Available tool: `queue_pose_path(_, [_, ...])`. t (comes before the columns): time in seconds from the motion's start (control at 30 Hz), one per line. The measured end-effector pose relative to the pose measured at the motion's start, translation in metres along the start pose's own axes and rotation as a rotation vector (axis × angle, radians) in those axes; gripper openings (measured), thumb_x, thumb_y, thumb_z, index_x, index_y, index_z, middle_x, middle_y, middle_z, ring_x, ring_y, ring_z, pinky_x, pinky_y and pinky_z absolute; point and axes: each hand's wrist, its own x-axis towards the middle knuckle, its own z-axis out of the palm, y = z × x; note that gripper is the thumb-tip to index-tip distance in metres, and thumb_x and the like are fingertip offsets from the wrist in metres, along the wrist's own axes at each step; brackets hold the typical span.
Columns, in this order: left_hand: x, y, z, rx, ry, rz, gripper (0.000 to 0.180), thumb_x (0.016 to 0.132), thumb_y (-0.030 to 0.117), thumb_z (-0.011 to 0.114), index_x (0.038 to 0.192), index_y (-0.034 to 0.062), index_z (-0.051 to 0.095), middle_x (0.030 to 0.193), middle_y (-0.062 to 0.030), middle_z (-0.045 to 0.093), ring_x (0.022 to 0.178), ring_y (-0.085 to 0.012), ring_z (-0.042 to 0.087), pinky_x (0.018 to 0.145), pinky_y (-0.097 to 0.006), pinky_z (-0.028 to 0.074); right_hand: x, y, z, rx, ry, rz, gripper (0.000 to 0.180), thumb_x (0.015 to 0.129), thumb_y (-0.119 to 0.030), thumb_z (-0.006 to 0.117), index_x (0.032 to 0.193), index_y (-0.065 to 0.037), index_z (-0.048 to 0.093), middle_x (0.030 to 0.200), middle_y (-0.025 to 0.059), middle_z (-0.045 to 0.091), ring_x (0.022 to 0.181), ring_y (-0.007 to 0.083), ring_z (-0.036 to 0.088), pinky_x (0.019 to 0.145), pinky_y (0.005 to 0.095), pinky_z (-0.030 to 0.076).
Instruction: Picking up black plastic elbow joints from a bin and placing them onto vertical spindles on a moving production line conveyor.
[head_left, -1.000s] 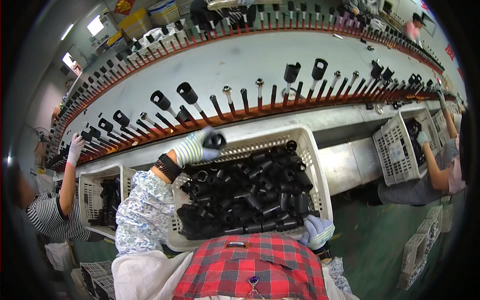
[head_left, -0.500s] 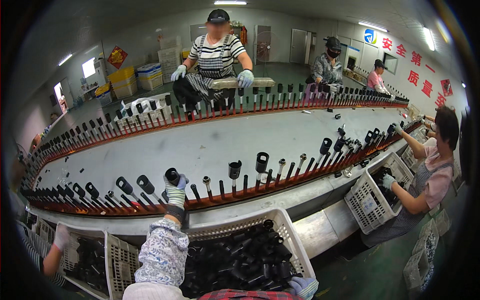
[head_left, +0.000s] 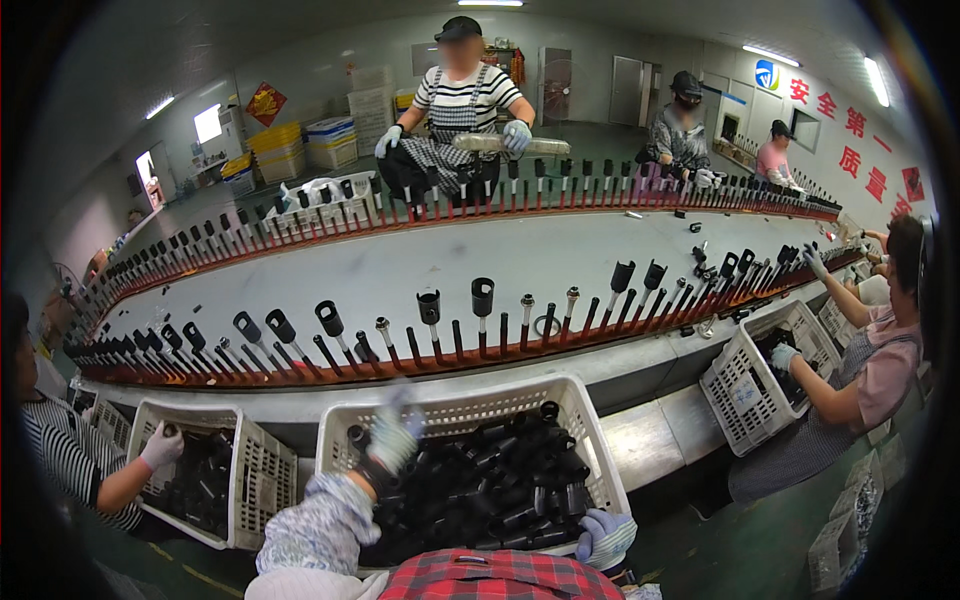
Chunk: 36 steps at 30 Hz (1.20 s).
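My left hand (head_left: 395, 440), in a pale glove with a dark band at the wrist, is over the left part of a white crate (head_left: 600, 450). Motion smears its fingers, so their grip is unclear. Short black tubular parts (head_left: 480, 485) fill the crate below it. At the crate's near right corner is my right hand (head_left: 604, 538), in a striped glove with grey-blue fingers. Those fingers are curled, and whatever they hold is hidden. Beyond the crate, a black slotted socket (head_left: 328, 318) tops one of the upright rods along the red-brown rail (head_left: 300, 378).
The rail of rods loops around a grey table (head_left: 350, 285). At left, a co-worker's gloved hand (head_left: 162, 445) holds a dark part over another crate (head_left: 235, 480). A person at right reaches into a crate (head_left: 735, 400). Another person (head_left: 465, 110) sits across the table.
My left hand has drawn back from the rail down to the crate, leaving a socket on a rod there. The view has shifted. The left co-worker's hand now shows a dark part.
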Motion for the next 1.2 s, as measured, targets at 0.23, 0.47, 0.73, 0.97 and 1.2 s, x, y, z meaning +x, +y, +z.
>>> queue_pose_path(0.23, [-0.132,0.033,0.022,0.383,-1.255,0.059,0.056,0.091,0.052,0.053,0.127,0.0089,0.060,0.133,-0.0172,0.055,0.122,-0.0362,0.052,0.103,-0.044,0.042,0.021,-0.008,-0.014,-0.073,-0.064,0.401,0.042,0.074,-0.008,0.063,0.115,0.000,0.056,0.119,0.0237,0.056,0.114,0.0349,0.053,0.100,0.0438,0.041])
queue_pose_path(0.47, [-0.152,0.054,-0.012,0.480,-1.010,0.502,0.058,0.072,0.035,0.076,0.120,0.0062,0.061,0.127,-0.0173,0.058,0.116,-0.0362,0.056,0.100,-0.044,0.044,0.011,0.029,0.010,0.792,-0.141,1.039,0.051,0.086,-0.007,0.060,0.134,0.006,0.046,0.133,0.0202,0.052,0.127,0.0271,0.047,0.110,0.0359,0.034])
queue_pose_path(0.73, [-0.062,0.077,-0.036,-0.527,-0.652,-0.409,0.076,0.082,0.018,0.078,0.145,0.0049,0.037,0.138,-0.0106,0.053,0.130,-0.0217,0.047,0.111,-0.035,0.034,0.031,0.020,0.017,0.610,-0.279,0.947,0.034,0.091,-0.021,0.064,0.114,0.004,0.062,0.117,0.0161,0.060,0.112,0.0256,0.056,0.103,0.0354,0.040])
queue_pose_path(0.97, [0.108,0.088,-0.017,-0.289,-0.360,-0.093,0.054,0.090,0.023,0.069,0.138,0.0073,0.048,0.130,-0.0110,0.059,0.117,-0.0195,0.056,0.100,-0.032,0.045,0.032,0.011,0.015,0.611,-0.316,0.922,0.023,0.091,-0.012,0.064,0.109,0.001,0.064,0.119,0.0132,0.053,0.109,0.0205,0.056,0.099,0.0322,0.043])
queue_pose_path(1.2, [0.230,0.089,0.005,0.867,-0.483,-0.195,0.039,0.080,0.035,0.067,0.110,0.0097,0.067,0.107,-0.0160,0.068,0.101,-0.0311,0.065,0.090,-0.039,0.050,0.011,0.030,0.019,0.632,-0.335,0.972,0.020,0.092,-0.010,0.059,0.107,0.002,0.063,0.125,0.0171,0.049,0.110,0.0253,0.056,0.097,0.0357,0.044])
